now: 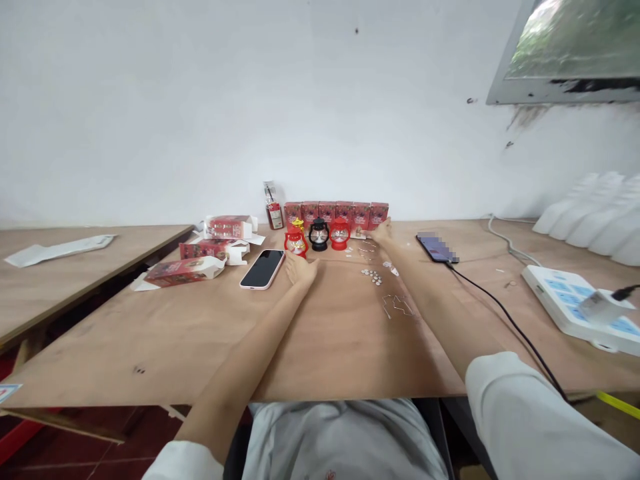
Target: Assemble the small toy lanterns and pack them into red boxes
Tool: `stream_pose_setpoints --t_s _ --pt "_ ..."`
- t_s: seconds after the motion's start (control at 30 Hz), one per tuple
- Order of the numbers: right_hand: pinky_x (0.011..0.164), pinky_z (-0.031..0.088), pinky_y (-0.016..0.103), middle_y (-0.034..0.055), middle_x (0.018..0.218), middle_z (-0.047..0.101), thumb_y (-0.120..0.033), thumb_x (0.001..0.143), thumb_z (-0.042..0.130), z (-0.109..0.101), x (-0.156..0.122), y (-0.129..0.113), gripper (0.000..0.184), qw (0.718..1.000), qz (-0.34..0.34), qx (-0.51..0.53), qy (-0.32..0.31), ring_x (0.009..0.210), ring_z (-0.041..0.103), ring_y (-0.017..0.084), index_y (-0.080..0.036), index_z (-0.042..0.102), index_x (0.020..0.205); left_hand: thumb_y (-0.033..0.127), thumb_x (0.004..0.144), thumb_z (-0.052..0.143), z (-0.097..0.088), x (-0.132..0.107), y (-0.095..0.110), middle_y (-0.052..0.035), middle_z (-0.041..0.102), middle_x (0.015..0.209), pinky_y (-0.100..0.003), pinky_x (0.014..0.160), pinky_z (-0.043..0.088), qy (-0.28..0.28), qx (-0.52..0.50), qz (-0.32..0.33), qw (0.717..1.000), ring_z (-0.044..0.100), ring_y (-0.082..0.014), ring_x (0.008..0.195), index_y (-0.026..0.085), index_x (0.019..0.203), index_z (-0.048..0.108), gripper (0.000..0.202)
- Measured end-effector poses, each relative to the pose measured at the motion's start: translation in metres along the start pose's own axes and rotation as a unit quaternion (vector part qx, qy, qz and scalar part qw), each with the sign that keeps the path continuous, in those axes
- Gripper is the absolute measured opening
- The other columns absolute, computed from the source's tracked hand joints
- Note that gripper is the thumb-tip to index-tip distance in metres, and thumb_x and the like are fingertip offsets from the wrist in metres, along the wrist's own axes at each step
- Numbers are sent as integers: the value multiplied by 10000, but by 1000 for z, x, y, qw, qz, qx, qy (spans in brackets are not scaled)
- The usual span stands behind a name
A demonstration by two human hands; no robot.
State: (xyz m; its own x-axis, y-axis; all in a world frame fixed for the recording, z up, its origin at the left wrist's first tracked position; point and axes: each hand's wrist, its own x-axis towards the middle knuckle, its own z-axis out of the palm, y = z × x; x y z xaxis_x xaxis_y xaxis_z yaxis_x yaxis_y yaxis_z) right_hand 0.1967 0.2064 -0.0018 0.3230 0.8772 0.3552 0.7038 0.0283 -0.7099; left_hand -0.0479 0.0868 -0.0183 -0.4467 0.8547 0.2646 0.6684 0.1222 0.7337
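Observation:
My left hand (300, 269) lies by the front of a small red lantern (295, 244), its thumb apart from the fingers; whether it touches the lantern is unclear. Behind that one stands a yellow lantern (298, 224), partly hidden. To the right are a black lantern (319, 235) and another red lantern (341, 235). At the right end of a row of upright red printed boxes (344, 212), my right hand (382, 231) is stretched out beside the last box, fingers pointing left. I see nothing held in it.
Left of the lanterns lie a phone (263, 269) and several opened red boxes (185, 271). A small bottle (273, 212) stands by the wall. Coin-like discs (373, 275) and thin wires (397, 305) lie centre right. Farther right are a cabled phone (437, 247) and a power strip (565, 298).

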Motion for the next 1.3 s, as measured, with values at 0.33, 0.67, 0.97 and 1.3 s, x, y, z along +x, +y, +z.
stream_pose_setpoints --t_s 0.33,0.67,0.97,1.3 --pt "1126 113 555 218 1553 5 -490 727 676 -17 5 -23 1087 982 -59 -128 128 1438 31 351 -140 -29 1476 320 685 738 -2 24 1 -232 511 1306 -413 1009 397 46 -17 -49 998 495 -319 1242 84 1333 287 824" --pt "1111 103 586 212 1339 479 -392 790 615 -8 31 -47 693 890 -319 -323 -48 1269 397 349 -66 362 1346 364 682 725 -2 25 1 -176 563 1212 -402 983 407 25 5 -57 998 547 -316 1171 140 1122 482 551" --pt "951 336 519 200 1262 468 -550 684 676 -19 47 -41 711 895 -310 -318 -53 1146 441 393 -144 456 1225 342 695 713 0 25 -1 -196 581 1218 -398 952 428 34 -56 -61 996 555 -332 1166 138 1147 428 573" --pt "968 338 515 149 1114 598 -457 605 759 -26 65 -56 703 933 -266 -223 -97 1068 541 337 -176 457 1174 377 686 706 6 31 -8 -204 620 1157 -410 891 466 40 -103 -54 992 595 -346 1112 170 1089 395 549"
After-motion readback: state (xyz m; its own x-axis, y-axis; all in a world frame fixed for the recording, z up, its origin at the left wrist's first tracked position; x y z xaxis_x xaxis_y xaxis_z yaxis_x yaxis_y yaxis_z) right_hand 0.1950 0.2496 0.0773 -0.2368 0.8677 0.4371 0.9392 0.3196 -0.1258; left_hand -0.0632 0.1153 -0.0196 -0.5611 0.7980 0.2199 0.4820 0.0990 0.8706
